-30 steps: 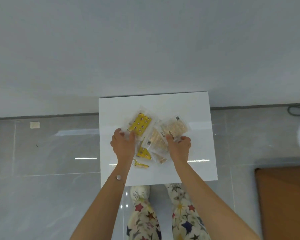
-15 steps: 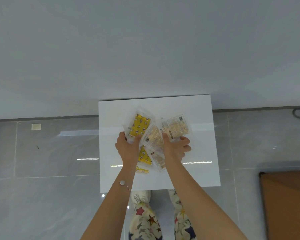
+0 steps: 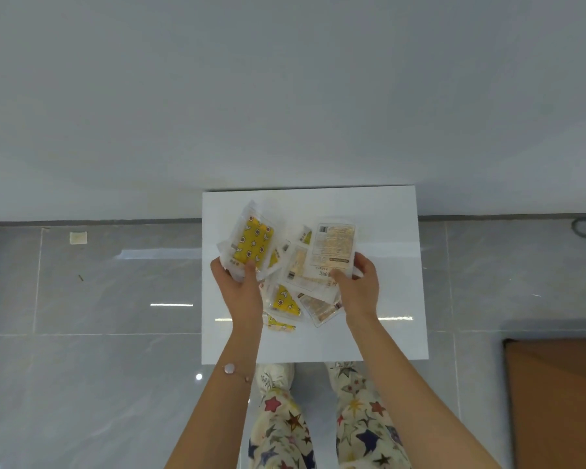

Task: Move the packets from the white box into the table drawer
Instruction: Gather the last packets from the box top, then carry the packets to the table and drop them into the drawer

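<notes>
A small white table [image 3: 396,336] stands against the wall, and I look straight down on it. Above its top I hold a bundle of packets with both hands. My left hand [image 3: 239,287] grips a clear packet with a yellow patterned insert [image 3: 254,243]. My right hand [image 3: 359,287] grips a beige packet with printed text [image 3: 334,247] and another beige one beneath it. More yellow and beige packets [image 3: 286,301] hang between my hands. Neither a white box nor a drawer shows in this view.
Glossy grey floor tiles [image 3: 99,299] surround the table. A brown wooden surface [image 3: 555,401] lies at the lower right. A small white scrap [image 3: 78,237] sits on the floor by the wall. My legs and shoes [image 3: 274,377] stand at the table's near edge.
Both hands have closed on the packets and lifted them off the table top. My hands have spread apart, fanning the bundle.
</notes>
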{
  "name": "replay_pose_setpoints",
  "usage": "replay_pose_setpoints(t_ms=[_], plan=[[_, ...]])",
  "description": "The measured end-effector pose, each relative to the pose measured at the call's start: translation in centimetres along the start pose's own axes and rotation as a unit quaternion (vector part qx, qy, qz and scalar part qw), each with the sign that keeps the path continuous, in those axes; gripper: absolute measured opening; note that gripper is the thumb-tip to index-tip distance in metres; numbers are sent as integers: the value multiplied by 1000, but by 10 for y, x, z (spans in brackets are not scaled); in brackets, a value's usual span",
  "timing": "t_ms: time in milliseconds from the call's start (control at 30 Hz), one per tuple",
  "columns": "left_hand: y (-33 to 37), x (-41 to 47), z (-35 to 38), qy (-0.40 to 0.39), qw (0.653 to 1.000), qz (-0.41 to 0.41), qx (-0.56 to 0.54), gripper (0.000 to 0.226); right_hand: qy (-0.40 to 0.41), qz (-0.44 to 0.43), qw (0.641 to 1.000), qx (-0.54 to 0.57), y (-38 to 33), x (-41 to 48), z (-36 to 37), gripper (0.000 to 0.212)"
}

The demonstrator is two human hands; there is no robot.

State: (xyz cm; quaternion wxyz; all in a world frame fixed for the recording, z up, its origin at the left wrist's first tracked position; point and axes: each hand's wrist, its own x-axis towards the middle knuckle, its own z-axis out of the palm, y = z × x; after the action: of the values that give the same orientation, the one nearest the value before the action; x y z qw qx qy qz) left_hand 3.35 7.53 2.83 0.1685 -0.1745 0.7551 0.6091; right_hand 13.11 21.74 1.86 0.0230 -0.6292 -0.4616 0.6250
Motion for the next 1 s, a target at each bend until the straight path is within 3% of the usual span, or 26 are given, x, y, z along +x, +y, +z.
replay_pose_setpoints(t_ms=[100,167,367,533,633,833,1000], plan=[[14,-5,-17,3,999,-21,-34,35,-113,60,992,-10,-11,-5,-11,34],[22,-12,-27,13,997,-39,-60,36,-137,59,987,-57,-14,-11,-11,33],[70,-45,-71,41,988,-88,-120,44,-168,6,979,-116,-46,-58,-16,39],[131,-82,-126,13,987,-70,-144,56,-234,-75,960,-138,-110,-124,-18,36],[171,-111,-161,40,983,-49,-171,56,-255,-117,947,-158,-154,-179,-2,48],[218,-167,-265,127,966,-8,-225,52,-365,-202,879,-230,-196,-314,62,54],[214,-209,-393,246,933,26,-262,52,-462,-224,814,-271,-160,-422,142,51]])
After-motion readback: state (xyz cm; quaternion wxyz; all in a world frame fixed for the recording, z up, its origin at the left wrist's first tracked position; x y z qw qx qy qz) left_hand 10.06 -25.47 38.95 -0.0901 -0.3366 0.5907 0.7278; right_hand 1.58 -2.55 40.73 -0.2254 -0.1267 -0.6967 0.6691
